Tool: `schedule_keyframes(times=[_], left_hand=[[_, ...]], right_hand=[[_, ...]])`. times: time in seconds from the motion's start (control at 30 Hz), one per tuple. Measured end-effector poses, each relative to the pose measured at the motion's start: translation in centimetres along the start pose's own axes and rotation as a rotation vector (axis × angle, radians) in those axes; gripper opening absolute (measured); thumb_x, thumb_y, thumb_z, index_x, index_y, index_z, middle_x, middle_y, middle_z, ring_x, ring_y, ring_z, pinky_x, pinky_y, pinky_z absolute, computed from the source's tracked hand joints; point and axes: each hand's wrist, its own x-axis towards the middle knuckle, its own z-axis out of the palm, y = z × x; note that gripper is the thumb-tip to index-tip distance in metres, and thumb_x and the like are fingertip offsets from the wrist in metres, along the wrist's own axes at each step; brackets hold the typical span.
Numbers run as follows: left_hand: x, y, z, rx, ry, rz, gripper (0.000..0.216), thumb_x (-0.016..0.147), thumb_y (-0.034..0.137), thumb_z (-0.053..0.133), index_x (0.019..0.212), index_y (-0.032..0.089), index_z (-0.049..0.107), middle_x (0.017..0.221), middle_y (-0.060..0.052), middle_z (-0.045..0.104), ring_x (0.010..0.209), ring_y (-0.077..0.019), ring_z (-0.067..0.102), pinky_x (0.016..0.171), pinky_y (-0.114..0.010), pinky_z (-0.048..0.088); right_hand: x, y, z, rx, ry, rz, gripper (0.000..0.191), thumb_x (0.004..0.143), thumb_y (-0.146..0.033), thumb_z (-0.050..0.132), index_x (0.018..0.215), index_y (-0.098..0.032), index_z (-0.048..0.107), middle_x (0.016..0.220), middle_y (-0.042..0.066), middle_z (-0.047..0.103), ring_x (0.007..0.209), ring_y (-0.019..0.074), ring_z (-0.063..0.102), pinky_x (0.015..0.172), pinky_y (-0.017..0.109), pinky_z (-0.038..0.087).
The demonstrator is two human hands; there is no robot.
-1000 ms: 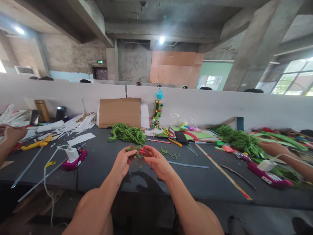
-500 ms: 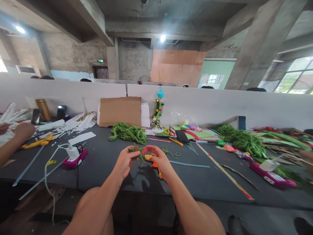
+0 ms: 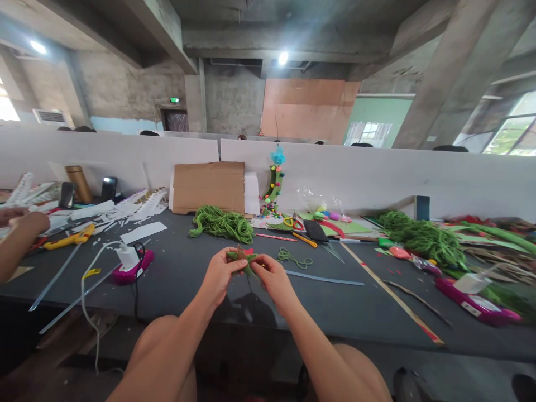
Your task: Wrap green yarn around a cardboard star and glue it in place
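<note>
My left hand (image 3: 219, 274) and my right hand (image 3: 273, 277) meet over the dark table (image 3: 180, 279), both pinched on a small craft piece wrapped in green yarn (image 3: 242, 257) with a bit of brown showing. A thin yarn strand hangs down from it between my hands. A heap of green yarn (image 3: 221, 223) lies just beyond, in front of a cardboard sheet (image 3: 208, 187). A short loose loop of yarn (image 3: 294, 258) rests to the right of my right hand.
A pink glue gun (image 3: 133, 270) with a white plug and cable sits to my left. Another person's hand (image 3: 23, 224) works at far left near a yellow knife (image 3: 69, 238). A decorated green craft (image 3: 274, 184), scissors, more yarn (image 3: 422, 237) and a second pink gun (image 3: 477, 301) lie to the right.
My hands have drawn closer together on the yarn-wrapped piece, and the orange-yellow object seen by my right hand half a second ago is no longer in sight. The view has shifted slightly.
</note>
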Motion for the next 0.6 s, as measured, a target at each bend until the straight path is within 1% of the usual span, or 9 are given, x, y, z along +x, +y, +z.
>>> schedule_keyframes(times=[0.07, 0.17, 0.23, 0.3, 0.4, 0.5, 0.6], left_hand=[[0.2, -0.2, 0.0, 0.041, 0.02, 0.002, 0.027, 0.086, 0.028, 0.053, 0.109, 0.014, 0.054, 0.106, -0.007, 0.059, 0.087, -0.0184, 0.06, 0.073, -0.037, 0.051], [0.3, -0.3, 0.0, 0.104, 0.037, 0.004, 0.03, 0.086, 0.029, 0.053, 0.113, 0.015, 0.053, 0.111, -0.008, 0.057, 0.092, -0.0202, 0.059, 0.076, -0.04, 0.051], [0.2, -0.3, 0.1, 0.149, 0.042, 0.009, 0.03, 0.086, 0.029, 0.053, 0.113, 0.015, 0.053, 0.111, -0.008, 0.057, 0.092, -0.0202, 0.059, 0.077, -0.04, 0.05], [0.2, -0.3, 0.1, 0.2, 0.046, 0.021, 0.029, 0.086, 0.029, 0.053, 0.112, 0.015, 0.053, 0.11, -0.008, 0.058, 0.091, -0.0199, 0.059, 0.076, -0.04, 0.051], [0.3, -0.4, -0.1, 0.281, 0.063, 0.054, 0.028, 0.086, 0.029, 0.053, 0.11, 0.015, 0.054, 0.108, -0.008, 0.058, 0.089, -0.0192, 0.06, 0.075, -0.039, 0.051], [0.4, -0.6, -0.3, 0.36, 0.086, 0.103, 0.027, 0.086, 0.028, 0.053, 0.109, 0.015, 0.054, 0.106, -0.007, 0.059, 0.087, -0.0186, 0.06, 0.074, -0.038, 0.051], [0.4, -0.7, -0.4, 0.444, 0.078, 0.152, 0.024, 0.086, 0.027, 0.054, 0.106, 0.014, 0.056, 0.103, -0.006, 0.06, 0.086, -0.0181, 0.06, 0.075, -0.038, 0.05]], right_hand=[[0.0, 0.0, -0.1, -0.115, 0.037, -0.036, 0.026, 0.088, -0.03, 0.053, 0.109, -0.015, 0.055, 0.107, 0.006, 0.059, 0.087, 0.0179, 0.06, 0.073, 0.036, 0.051], [-0.4, -0.6, -0.1, -0.293, 0.091, -0.124, 0.021, 0.088, -0.03, 0.053, 0.103, -0.015, 0.057, 0.103, 0.005, 0.06, 0.084, 0.0163, 0.059, 0.073, 0.035, 0.05], [-0.7, -1.0, -0.1, -0.397, 0.123, -0.192, 0.014, 0.088, -0.027, 0.053, 0.093, -0.016, 0.06, 0.094, 0.003, 0.06, 0.08, 0.0153, 0.058, 0.072, 0.034, 0.048], [-0.9, -1.4, -0.1, -0.481, 0.136, -0.254, 0.009, 0.085, -0.021, 0.053, 0.082, -0.017, 0.061, 0.085, 0.003, 0.058, 0.075, 0.0153, 0.055, 0.068, 0.03, 0.044], [-1.1, -1.6, -0.2, -0.575, 0.116, -0.334, 0.013, 0.081, -0.014, 0.052, 0.076, -0.02, 0.062, 0.08, 0.003, 0.056, 0.069, 0.0158, 0.052, 0.062, 0.027, 0.038], [-1.1, -1.7, -0.5, -0.645, 0.081, -0.39, 0.015, 0.082, -0.016, 0.049, 0.078, -0.021, 0.062, 0.078, 0.003, 0.055, 0.065, 0.015, 0.049, 0.058, 0.025, 0.035], [-0.9, -1.8, -0.7, -0.692, 0.051, -0.42, 0.017, 0.084, -0.017, 0.047, 0.078, -0.021, 0.062, 0.077, 0.003, 0.054, 0.064, 0.0144, 0.048, 0.057, 0.024, 0.034]])
